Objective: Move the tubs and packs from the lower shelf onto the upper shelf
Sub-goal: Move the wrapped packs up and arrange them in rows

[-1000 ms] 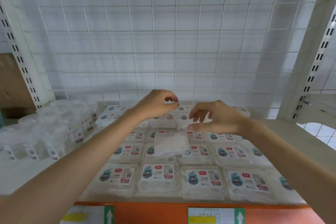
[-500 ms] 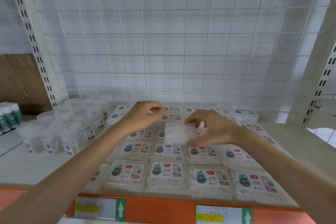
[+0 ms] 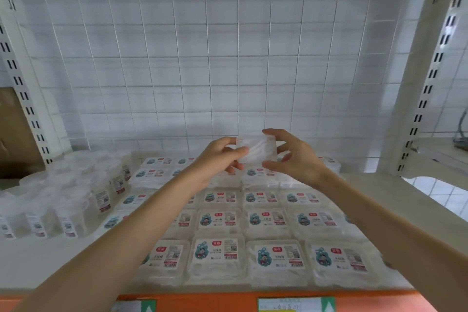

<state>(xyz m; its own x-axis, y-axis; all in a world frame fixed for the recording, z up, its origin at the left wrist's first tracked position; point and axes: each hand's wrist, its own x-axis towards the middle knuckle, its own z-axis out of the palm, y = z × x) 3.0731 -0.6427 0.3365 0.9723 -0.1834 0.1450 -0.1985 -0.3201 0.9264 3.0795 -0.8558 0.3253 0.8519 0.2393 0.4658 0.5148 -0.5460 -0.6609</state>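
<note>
White wire grid runs across the back of the shelf, and both hands are up in front of it with one clear pack between them. The left hand pinches the pack's left edge, thumb lying across the near face. The right hand pinches the right side, with one finger over the top corner, the thumb under the bottom corner and the other fingers loosely spread.

The pack is in the air, plain side toward the camera, above the back rows of labelled packs and not touching them. A second ago this same pack was lying flat on top of those rows with both hands hovering just behind it. Half a second ago the hands were closing on it, and now it's lifted clear and tipped upright.

The labelled packs fill the middle of the shelf in neat rows, and the round tubs are bunched at the left. An orange strip with price tags runs along the front edge.
</note>
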